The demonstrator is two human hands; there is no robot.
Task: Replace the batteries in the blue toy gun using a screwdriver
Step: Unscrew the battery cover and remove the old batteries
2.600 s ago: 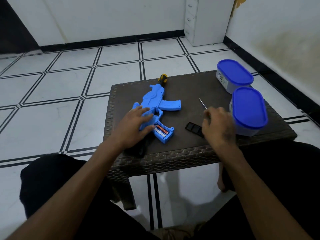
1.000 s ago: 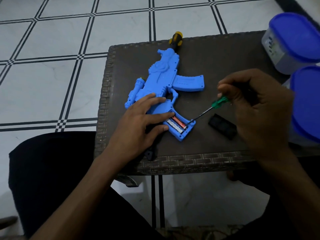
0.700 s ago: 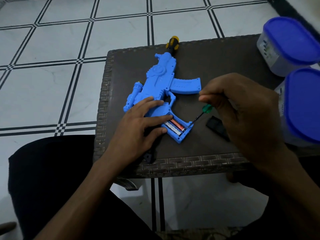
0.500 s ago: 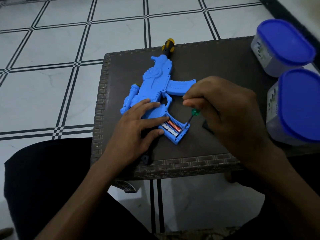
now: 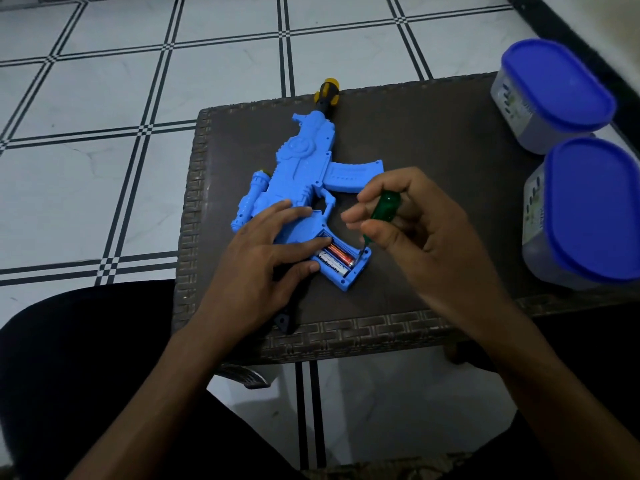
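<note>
Nearest the person's dark-clothed knees, the woven brown table carries everything. The left hand lies flat with fingers spread on the grip of the blue toy gun, which lies on its side mid-table with its battery bay uncovered. Two batteries sit inside; the white one bears dark lettering, too blurred to read for sure. The right hand pinches a green-handled screwdriver between thumb and fingertips, its tip down at the bay's far corner. That hand hides the table just behind it. Off to the right stand two blue-lidded containers, their side labels illegible. Beyond the gun's muzzle, a yellow-and-black tool handle pokes over the far edge, above white floor tiles.
</note>
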